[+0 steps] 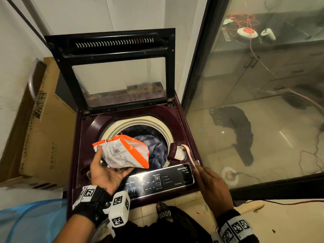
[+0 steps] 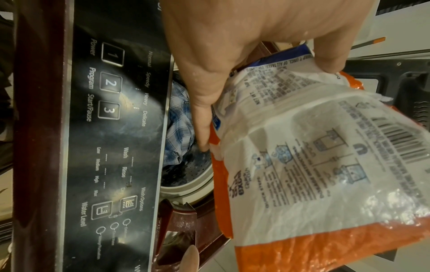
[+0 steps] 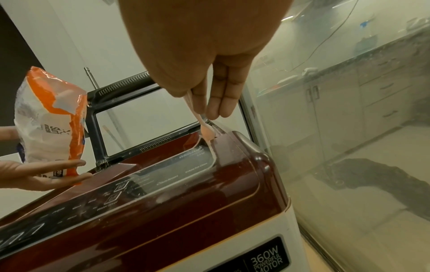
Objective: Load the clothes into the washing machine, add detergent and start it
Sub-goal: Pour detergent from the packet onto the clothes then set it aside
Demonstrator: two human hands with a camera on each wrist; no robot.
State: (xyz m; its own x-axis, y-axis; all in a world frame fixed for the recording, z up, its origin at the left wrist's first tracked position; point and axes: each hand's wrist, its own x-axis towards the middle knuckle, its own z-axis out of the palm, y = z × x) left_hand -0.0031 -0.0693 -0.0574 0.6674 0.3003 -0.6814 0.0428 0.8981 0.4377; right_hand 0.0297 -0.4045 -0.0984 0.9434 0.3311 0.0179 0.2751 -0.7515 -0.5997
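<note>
Head view: a cardboard box point(image 1: 43, 130) is seen leaning against the wall to the left of the washing machine point(image 1: 180, 120), and a glass partition point(image 1: 254, 102) stands close on its right, with a dark cloth point(image 1: 242, 130) and cables lying on the floor behind it. One lid point(image 1: 114, 67) is raised upright at the back, so the round drum point(image 1: 157, 130) is left uncovered. Checked blue clothes point(image 1: 154, 149) are seen inside the drum, partly hidden by one orange and white detergent packet point(image 1: 122, 151) that is held above the opening. The packet is rested on the palm of the left hand point(image 1: 105, 172), with the thumb pressed against its torn top end. One pale pink spoon point(image 1: 190, 157) is pinched by its handle in the right hand point(image 1: 212, 186), and its bowl is placed in the small detergent tray point(image 1: 177, 151) at the right rim of the drum. White powder is visible in that tray. The control panel point(image 1: 157, 181) lies along the front edge, between the two hands, and three numbered buttons can be counted on it in the left wrist view.
</note>
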